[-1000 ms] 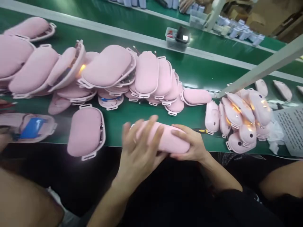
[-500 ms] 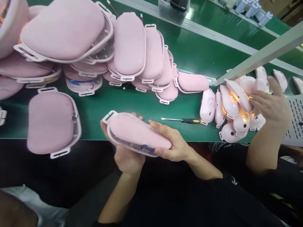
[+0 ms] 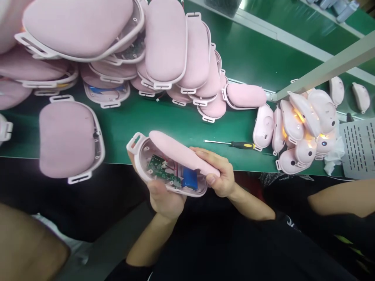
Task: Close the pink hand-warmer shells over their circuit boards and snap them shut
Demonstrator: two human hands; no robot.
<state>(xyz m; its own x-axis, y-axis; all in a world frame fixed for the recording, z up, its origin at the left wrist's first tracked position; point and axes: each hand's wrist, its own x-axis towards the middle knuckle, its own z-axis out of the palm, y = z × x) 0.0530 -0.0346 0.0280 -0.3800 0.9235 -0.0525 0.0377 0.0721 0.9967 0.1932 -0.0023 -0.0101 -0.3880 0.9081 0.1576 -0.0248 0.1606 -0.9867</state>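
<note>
My left hand (image 3: 166, 199) is closed round a pink plastic housing (image 3: 140, 166) with strap loops, held in the air at the bench's front edge. Inside it show a green circuit board (image 3: 159, 166), thin red wires and a blue battery (image 3: 190, 178). My right hand (image 3: 221, 173) grips the narrow end of a padded pink cover (image 3: 181, 150), thumb on the near side and fingers behind. The cover is tilted up over the housing, partly hiding the inside; whether their far edges touch I cannot tell. Right of my hands lies a screwdriver (image 3: 241, 145) with a black and yellow handle.
Padded pink units (image 3: 166, 43) are heaped along the back left of the green bench (image 3: 170, 121). One unit (image 3: 68, 140) overhangs the front edge at left. Several smaller pink units (image 3: 293, 121), some glowing orange, are piled at right beside a perforated metal plate (image 3: 359, 148). Co-workers' arms (image 3: 341, 197) flank me.
My right hand has lifted the cover away from the housing, exposing the circuit board and battery. The co-worker's hand at right has left the pile. The view has shifted slightly.
</note>
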